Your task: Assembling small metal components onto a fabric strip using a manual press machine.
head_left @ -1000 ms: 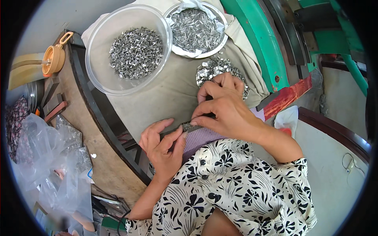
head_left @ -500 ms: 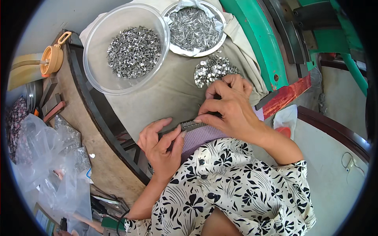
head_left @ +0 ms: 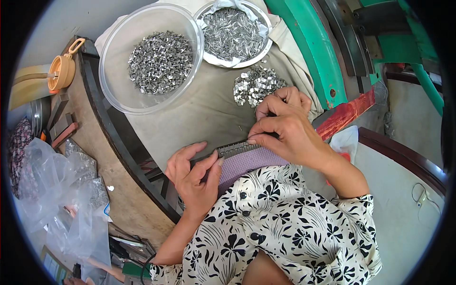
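A narrow dark metal strip with a row of small notches or pins lies along the front of the cloth-covered surface. My left hand grips its left end between thumb and forefinger. Along the strip, farther right, thumb and forefinger of my right hand are pinched together at its upper edge; whatever they hold is too small to see. Purple woven cloth lies between the strip and my shirt. Just beyond my right hand sits a loose pile of small shiny metal pieces.
At the back left stands a clear plastic bowl of small metal parts, beside a metal bowl of thin metal pins. Green machinery borders the right side. Clear plastic bags lie on the wooden table at left.
My right hand has shifted right along the strip, uncovering more of its notched row. My left hand stays in place at the left end.
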A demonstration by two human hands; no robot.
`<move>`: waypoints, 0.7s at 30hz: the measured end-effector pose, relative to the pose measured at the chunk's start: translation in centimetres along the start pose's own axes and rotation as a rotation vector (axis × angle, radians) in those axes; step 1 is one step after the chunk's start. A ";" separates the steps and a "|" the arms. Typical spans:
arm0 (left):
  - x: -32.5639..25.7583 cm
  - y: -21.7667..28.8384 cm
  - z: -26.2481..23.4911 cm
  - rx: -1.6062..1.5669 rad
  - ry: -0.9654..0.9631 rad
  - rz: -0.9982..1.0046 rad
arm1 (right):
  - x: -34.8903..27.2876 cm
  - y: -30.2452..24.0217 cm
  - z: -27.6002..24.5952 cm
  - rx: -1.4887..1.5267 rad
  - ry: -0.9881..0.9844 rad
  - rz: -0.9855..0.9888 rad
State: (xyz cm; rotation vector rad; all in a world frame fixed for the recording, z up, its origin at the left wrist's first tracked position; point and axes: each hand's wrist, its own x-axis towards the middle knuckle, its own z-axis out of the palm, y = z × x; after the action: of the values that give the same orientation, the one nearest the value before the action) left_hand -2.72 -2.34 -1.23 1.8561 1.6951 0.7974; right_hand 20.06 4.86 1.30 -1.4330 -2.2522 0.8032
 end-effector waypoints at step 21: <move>-0.2 -0.3 0.2 -0.021 0.012 -0.011 | 0.5 -0.7 0.8 -0.015 -0.009 -0.013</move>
State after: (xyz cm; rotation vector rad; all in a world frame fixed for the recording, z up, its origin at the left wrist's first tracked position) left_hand -2.82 -2.47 -1.58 1.8304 1.6964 0.8210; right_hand 18.87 4.90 1.10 -1.4232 -2.2762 0.7921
